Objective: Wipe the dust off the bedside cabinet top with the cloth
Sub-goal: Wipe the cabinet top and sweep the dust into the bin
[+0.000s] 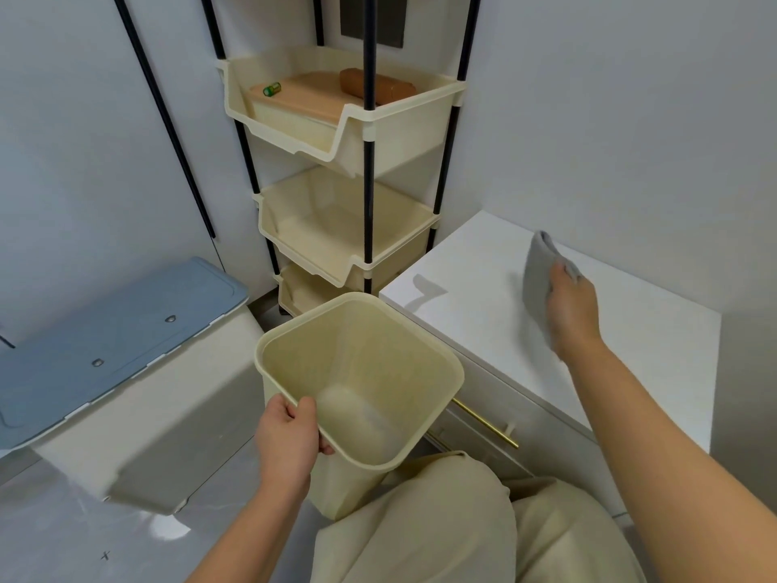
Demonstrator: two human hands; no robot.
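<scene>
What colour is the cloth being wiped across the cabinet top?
Plain grey, no pattern. The cloth shows in the head view, under the right hand.

You are pressing a plain grey folded cloth (536, 279) against the glossy white top of the bedside cabinet (475, 288), whose drawer front is showing a thin brass-gold bar handle (487, 425). You are holding a pale cream-yellow plastic bin (366, 330), matching the cream trays of the black-poled rack (349, 132). A dusty blue lid (117, 330) is sitting on a beige-grey plastic box. You are wearing plain beige trousers (441, 519).
</scene>
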